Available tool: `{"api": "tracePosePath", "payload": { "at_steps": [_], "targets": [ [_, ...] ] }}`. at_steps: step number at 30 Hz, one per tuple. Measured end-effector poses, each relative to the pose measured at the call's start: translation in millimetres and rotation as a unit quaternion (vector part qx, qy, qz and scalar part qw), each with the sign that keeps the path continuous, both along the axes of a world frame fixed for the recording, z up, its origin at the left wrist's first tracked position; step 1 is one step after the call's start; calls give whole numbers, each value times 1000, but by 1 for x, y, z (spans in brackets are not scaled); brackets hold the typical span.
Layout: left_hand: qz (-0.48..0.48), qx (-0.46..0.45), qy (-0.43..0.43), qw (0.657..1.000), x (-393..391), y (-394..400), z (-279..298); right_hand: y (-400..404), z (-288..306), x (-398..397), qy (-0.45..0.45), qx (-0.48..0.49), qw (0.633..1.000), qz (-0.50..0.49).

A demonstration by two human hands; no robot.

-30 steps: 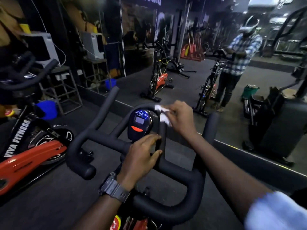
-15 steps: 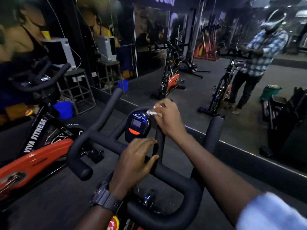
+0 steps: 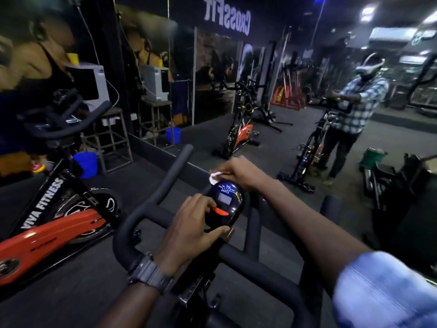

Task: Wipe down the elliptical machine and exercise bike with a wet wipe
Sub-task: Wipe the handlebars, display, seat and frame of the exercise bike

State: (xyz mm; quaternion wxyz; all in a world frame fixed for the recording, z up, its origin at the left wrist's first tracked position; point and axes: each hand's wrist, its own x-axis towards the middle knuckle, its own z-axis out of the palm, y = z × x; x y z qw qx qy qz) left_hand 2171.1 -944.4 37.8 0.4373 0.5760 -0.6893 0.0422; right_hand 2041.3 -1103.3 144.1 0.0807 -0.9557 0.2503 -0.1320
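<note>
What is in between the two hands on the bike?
In the head view, the bike's small black console sits between them: the left hand holds its lower side, and the right hand presses the white wipe at its top edge.

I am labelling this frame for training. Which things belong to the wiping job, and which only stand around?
Job: wet wipe in right hand; bike console, steadied by left hand; handlebar.

Standing around: orange bike; blue bucket; metal stand.

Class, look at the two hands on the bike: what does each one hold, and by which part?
The right hand pinches a white wipe by its near edge, at the console's top. The left hand holds the console by its lower left side.
</note>
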Motion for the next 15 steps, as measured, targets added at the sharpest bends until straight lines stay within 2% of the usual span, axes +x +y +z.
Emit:
{"api": "tracePosePath", "payload": {
  "at_steps": [1,4,6,9,13,15],
  "targets": [
    [-14,9,8,1000,7,-2,1,-3,4,0,23,18,1000,6],
    [-44,26,7,999,28,-9,4,-7,11,-25,12,52,999,6],
    [-47,33,8,998,44,-15,4,-8,18,-29,13,35,999,-30],
    [-55,39,42,997,55,-24,-1,-9,30,6,106,-24,991,-76],
    [-35,12,172,984,59,-27,-4,26,17,73,235,-76,968,-41],
    [-24,4,212,977,61,-28,-4,37,8,82,270,-110,956,-28]
  ]
}}
